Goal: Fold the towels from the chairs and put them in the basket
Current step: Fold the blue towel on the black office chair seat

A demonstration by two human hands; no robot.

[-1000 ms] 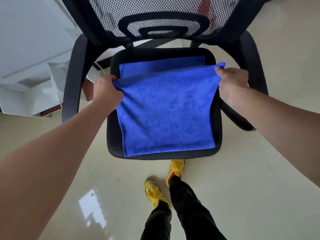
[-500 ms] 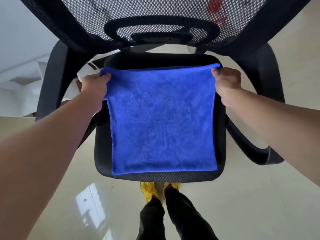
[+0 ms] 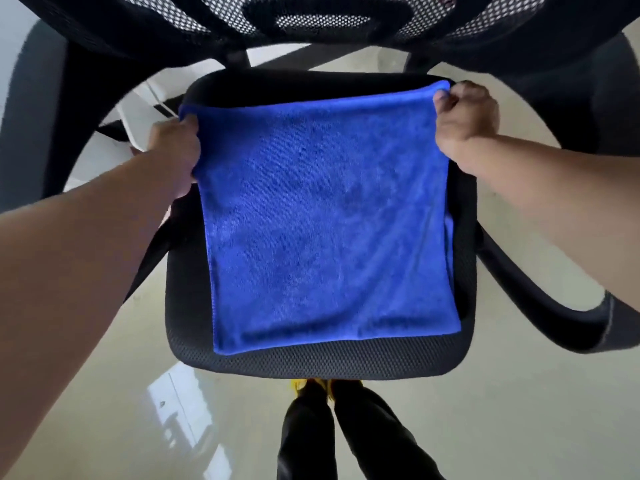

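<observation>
A blue towel (image 3: 325,223), folded in half, lies over the black mesh seat of an office chair (image 3: 311,362). My left hand (image 3: 175,152) grips the towel's far left corner. My right hand (image 3: 465,121) pinches the far right corner, with the edge pulled taut between them near the back of the seat. The towel's near edge rests close to the seat's front rim. No basket is in view.
The chair's mesh backrest (image 3: 325,20) rises at the top, with armrests on the left (image 3: 38,109) and right (image 3: 554,323). My legs (image 3: 346,434) stand just before the seat on a glossy pale floor (image 3: 502,410). White furniture (image 3: 145,112) shows behind the left armrest.
The upper layer has been carried back over the lower one until the edges meet. Both hands moved toward the backrest, and my head came closer over the seat.
</observation>
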